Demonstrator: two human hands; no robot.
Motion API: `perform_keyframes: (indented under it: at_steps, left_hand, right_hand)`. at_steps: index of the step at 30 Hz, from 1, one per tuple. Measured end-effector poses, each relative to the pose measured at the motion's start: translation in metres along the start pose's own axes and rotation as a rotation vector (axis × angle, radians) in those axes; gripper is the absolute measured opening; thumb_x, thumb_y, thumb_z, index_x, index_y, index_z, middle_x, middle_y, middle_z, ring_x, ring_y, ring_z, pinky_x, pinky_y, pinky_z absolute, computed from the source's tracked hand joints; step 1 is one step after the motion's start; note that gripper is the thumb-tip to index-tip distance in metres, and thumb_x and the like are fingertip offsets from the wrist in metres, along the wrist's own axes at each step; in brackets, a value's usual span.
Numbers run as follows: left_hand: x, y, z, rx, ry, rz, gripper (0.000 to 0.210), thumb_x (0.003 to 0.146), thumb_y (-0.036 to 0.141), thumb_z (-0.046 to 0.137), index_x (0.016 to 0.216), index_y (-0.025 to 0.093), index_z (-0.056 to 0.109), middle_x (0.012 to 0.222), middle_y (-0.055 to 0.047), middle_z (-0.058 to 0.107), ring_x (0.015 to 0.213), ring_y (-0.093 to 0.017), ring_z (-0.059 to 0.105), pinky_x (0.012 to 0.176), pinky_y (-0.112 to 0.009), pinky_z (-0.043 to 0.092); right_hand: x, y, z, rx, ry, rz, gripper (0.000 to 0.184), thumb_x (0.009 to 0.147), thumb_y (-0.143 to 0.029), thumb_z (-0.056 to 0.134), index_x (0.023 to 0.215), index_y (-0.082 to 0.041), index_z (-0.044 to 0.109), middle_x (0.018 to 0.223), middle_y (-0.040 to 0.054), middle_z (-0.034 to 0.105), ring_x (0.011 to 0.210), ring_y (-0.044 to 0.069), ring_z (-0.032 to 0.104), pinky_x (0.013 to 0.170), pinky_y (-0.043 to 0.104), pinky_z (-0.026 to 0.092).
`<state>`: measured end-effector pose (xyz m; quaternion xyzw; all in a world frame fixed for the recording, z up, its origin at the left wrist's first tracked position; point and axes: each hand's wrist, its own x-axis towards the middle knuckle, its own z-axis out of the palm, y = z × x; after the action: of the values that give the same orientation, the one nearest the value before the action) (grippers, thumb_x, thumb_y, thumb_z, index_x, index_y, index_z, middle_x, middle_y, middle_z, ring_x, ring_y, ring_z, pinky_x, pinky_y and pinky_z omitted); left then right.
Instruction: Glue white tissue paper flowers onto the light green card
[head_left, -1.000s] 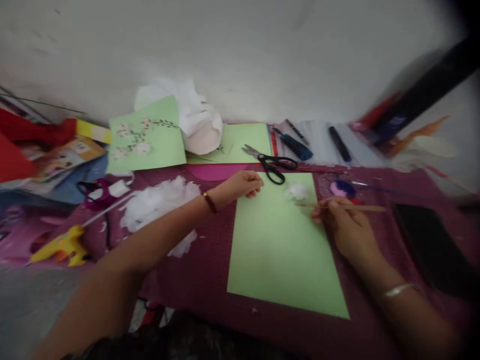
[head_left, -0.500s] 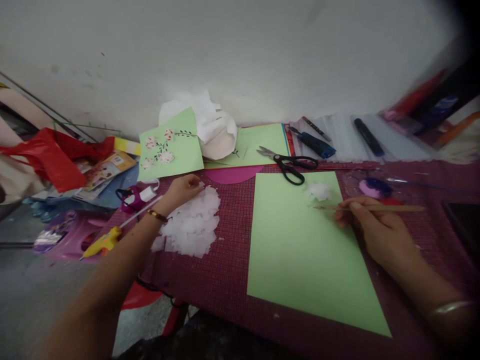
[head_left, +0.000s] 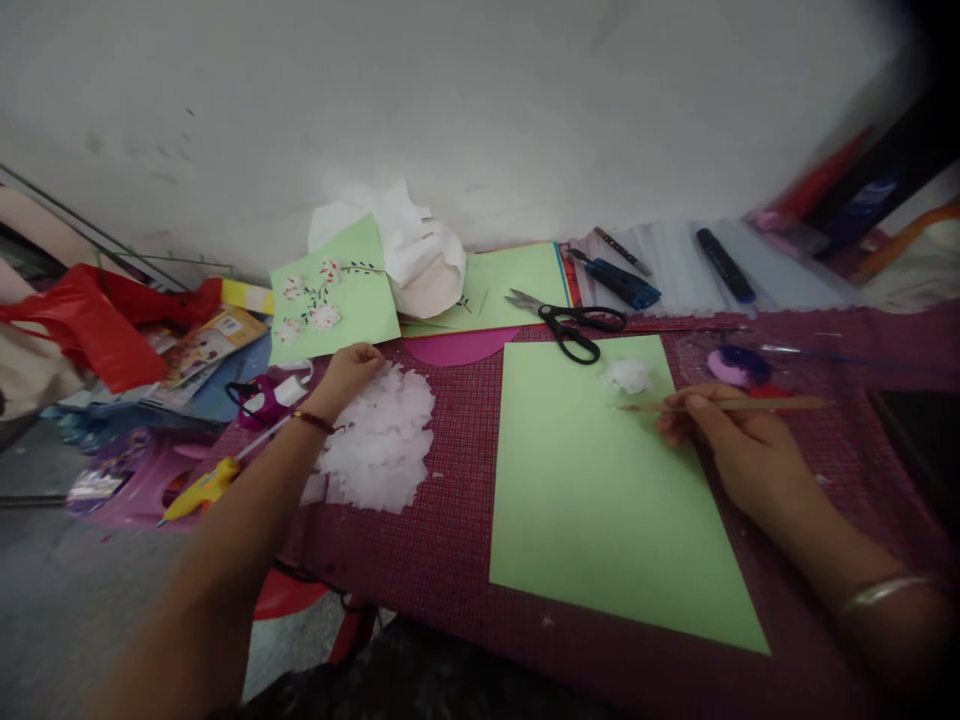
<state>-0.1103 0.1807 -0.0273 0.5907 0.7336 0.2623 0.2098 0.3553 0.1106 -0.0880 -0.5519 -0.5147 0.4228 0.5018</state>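
Note:
My left hand (head_left: 354, 374), fingers curled together, rests at the top edge of a pile of thin white paper pieces (head_left: 382, 440). Whether a piece is between its fingertips cannot be made out. In my right hand (head_left: 731, 435) is a thin wooden stick (head_left: 780, 404), held level, its tapered tip pointing left over a light green sheet (head_left: 600, 500). Just above the tip, a fluffy white paper tuft (head_left: 627, 376) sits near the sheet's upper right corner. Black-handled scissors (head_left: 574, 320) lie across the sheet's top edge.
Behind my left hand stands a green card with blossoms (head_left: 352, 315), against crumpled white paper (head_left: 424, 255). A yellow glue gun (head_left: 202, 492) lies at left. A cutter (head_left: 619, 283) and a black marker (head_left: 724, 264) lie on plastic sleeves at the back right.
My left hand's fingers have drawn closer together at the pile. The whole view has shifted slightly; my right hand keeps the stick in much the same place beside the tuft.

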Motion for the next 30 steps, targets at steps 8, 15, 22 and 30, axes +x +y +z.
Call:
perform_keyframes:
  at_steps: [8, 15, 22, 30]
  left_hand:
    - [-0.007, 0.014, -0.005, -0.100, 0.071, -0.016, 0.016, 0.066, 0.031, 0.063, 0.067, 0.019, 0.052, 0.056, 0.003, 0.050, 0.052, -0.011, 0.040, 0.050, -0.023, 0.031]
    - [-0.031, 0.081, -0.006, -0.280, -0.016, 0.194, 0.019, 0.071, 0.036, 0.068, 0.071, 0.019, 0.058, 0.081, -0.002, 0.063, 0.062, -0.010, 0.048, 0.053, -0.024, 0.034]
    - [-0.030, 0.153, 0.074, -0.395, -0.414, 0.300, 0.015, 0.075, 0.031, 0.070, 0.073, 0.019, 0.062, 0.054, 0.002, 0.050, 0.047, -0.008, 0.040, 0.045, -0.023, 0.025]
    - [-0.008, 0.175, 0.167, -0.791, -0.495, 0.258, 0.020, 0.074, 0.032, 0.066, 0.073, 0.019, 0.050, 0.057, 0.004, 0.050, 0.046, -0.006, 0.044, 0.044, -0.020, 0.033]
  right_hand:
    - [0.000, -0.001, 0.002, 0.040, 0.001, -0.008, 0.026, 0.084, -0.049, 0.062, 0.081, -0.024, 0.065, 0.068, 0.0067, 0.065, 0.063, 0.020, 0.061, 0.069, 0.039, 0.044]
    - [-0.001, -0.014, 0.008, 0.049, 0.018, -0.032, 0.024, 0.084, -0.043, 0.060, 0.078, -0.020, 0.061, 0.062, 0.0030, 0.062, 0.056, 0.016, 0.057, 0.059, 0.033, 0.043]
    - [0.001, -0.015, 0.008, 0.164, 0.103, -0.081, 0.022, 0.084, -0.042, 0.060, 0.076, -0.021, 0.057, 0.061, -0.0023, 0.060, 0.055, 0.013, 0.056, 0.054, 0.028, 0.046]
    - [0.000, -0.011, 0.012, 0.068, -0.048, -0.118, 0.022, 0.087, -0.042, 0.058, 0.081, -0.022, 0.058, 0.074, 0.0004, 0.067, 0.064, 0.013, 0.059, 0.061, 0.028, 0.050]
